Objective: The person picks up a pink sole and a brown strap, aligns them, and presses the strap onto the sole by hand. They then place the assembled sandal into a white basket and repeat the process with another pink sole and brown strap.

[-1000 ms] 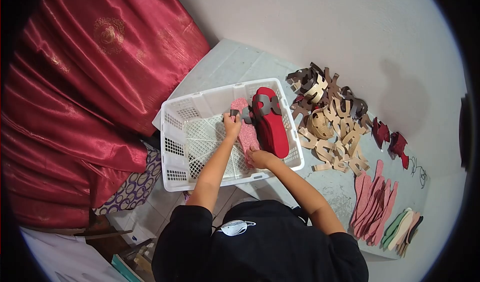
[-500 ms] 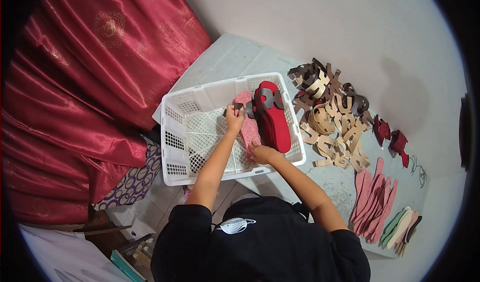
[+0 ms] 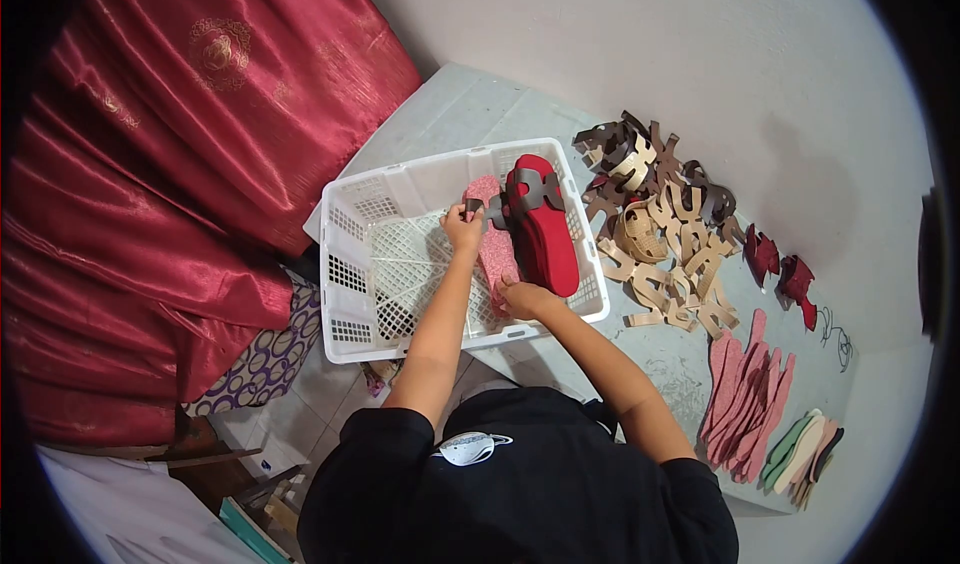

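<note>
Head view: speckled pink insole (image 3: 494, 249) stands on edge.

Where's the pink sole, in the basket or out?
In: pink sole inside basket beside red soles, left hand and right hand on it.

Both hands are holding a pink sole (image 3: 494, 246) inside the white basket (image 3: 352, 264), left hand (image 3: 463, 231) pinching a dark strap (image 3: 478, 207), right hand (image 3: 522, 299) gripping its heel.
</note>
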{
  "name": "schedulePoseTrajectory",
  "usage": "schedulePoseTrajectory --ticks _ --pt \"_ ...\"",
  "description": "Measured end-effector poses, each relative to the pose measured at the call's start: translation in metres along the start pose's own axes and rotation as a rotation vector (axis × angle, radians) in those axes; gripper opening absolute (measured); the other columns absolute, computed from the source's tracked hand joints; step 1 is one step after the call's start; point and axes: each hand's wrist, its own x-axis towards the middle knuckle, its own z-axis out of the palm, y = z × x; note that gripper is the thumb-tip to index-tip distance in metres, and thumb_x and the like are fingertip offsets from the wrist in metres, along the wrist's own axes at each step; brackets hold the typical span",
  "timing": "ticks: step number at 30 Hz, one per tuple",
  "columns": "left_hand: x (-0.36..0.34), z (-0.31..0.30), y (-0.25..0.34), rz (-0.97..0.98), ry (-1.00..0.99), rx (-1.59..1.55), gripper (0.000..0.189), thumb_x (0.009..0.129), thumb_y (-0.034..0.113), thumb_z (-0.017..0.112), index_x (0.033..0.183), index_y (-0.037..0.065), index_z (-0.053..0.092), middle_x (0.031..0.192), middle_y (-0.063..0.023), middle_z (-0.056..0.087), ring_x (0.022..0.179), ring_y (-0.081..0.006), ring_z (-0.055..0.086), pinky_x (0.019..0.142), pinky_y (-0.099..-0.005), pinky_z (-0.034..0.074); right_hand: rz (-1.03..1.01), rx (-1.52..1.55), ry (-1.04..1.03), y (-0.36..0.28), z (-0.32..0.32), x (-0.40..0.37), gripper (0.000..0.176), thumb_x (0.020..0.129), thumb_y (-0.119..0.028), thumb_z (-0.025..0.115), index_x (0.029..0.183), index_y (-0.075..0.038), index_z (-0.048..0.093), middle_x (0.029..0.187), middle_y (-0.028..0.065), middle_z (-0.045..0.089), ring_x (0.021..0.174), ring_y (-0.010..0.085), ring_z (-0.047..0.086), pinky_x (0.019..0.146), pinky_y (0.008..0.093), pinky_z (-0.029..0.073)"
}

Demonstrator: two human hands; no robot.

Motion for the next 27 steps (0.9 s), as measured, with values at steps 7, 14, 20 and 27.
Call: schedulePoseTrajectory --ticks 7,14,20,27 --pt "-0.013 -0.027 0.025 0.078 -0.008 0.424 0.033 0.064 0.041 0.069 0.088 0.019 0.062 0.1 -0.0038 0.044 0.096 -0.0254 0.043 0.081 -0.0434 0.034 -0.011 0.03 0.035 0.005 0.01 0.007 0.057 0.08 -0.023 0.05 0.125 0.006 0.03 0.132 0.0271 0.024 0.097 0.0382 0.053 0.085 0.0404 0.043" --pt "-0.021 -0.028 0.024 0.16 -0.055 0.427 0.044 0.069 0.048 0.062 0.105 0.023 0.06 0.102 -0.0041 0.045 0.099 -0.0262 0.043 0.084 -0.0467 0.031 -0.05 0.088 0.009 -0.001 -0.007 -0.01 0.054 0.08 -0.024 0.05 0.121 0.008 0.033 0.13 0.0309 0.025 0.106 0.0394 0.047 0.09 0.0393 0.039" --pt "0.0 -0.025 -0.004 0.266 -0.204 0.24 0.057 0.073 0.045 0.059 0.119 0.013 0.05 0.109 -0.013 0.045 0.1 -0.0299 0.045 0.087 -0.0386 0.035 -0.121 0.191 0.166 0.009 0.004 -0.015 0.051 0.082 -0.027 0.049 0.119 0.006 0.038 0.127 0.0312 0.03 0.108 0.0416 0.044 0.094 0.0392 0.035" --pt "-0.002 -0.035 0.01 0.307 -0.184 0.158 0.057 0.076 0.039 0.059 0.121 0.007 0.047 0.108 -0.0156 0.046 0.099 -0.0295 0.046 0.086 -0.0359 0.036 -0.194 0.171 0.229 0.014 0.007 -0.023 0.05 0.084 -0.028 0.048 0.124 0.0 0.037 0.129 0.028 0.03 0.103 0.0391 0.048 0.09 0.0382 0.039"
